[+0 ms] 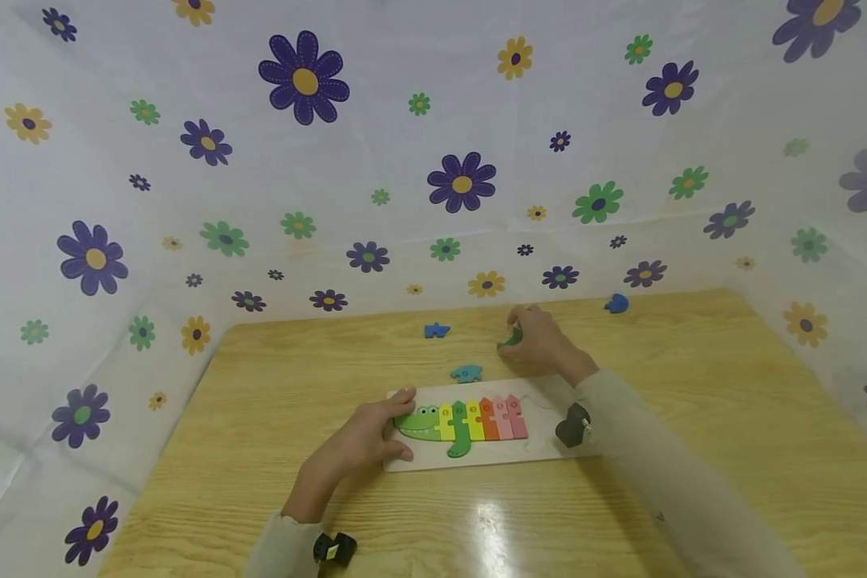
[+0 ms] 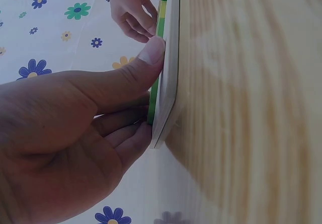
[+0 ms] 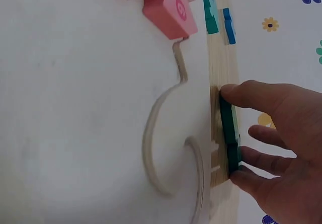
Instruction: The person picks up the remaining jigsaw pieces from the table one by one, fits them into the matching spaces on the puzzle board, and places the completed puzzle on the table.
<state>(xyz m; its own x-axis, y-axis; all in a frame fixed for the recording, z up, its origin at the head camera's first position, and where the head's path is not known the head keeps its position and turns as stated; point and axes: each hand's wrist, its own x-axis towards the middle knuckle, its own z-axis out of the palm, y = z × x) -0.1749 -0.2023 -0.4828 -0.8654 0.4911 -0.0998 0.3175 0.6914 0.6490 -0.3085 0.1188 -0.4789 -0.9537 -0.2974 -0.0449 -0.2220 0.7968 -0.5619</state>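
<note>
A pale wooden puzzle board (image 1: 545, 417) lies on the table, with a green crocodile head (image 1: 421, 429) and several coloured, numbered pieces (image 1: 486, 420) set in its left part. My left hand (image 1: 364, 437) grips the board's left end, thumb on the near side and fingers toward the far side. Beyond the board, my right hand (image 1: 540, 341) pinches a dark green puzzle piece (image 3: 229, 121) between thumb and fingertips. Grooves (image 3: 149, 133) of a curved tail outline show on the bare right part of the board in the right wrist view.
A teal piece (image 1: 466, 373) lies just behind the board. Farther back are a blue piece (image 1: 437, 331) and, at the back right, another rounded blue piece (image 1: 617, 303). White flower-patterned sheeting (image 1: 376, 160) encloses the wooden table (image 1: 260, 449) at the back and sides.
</note>
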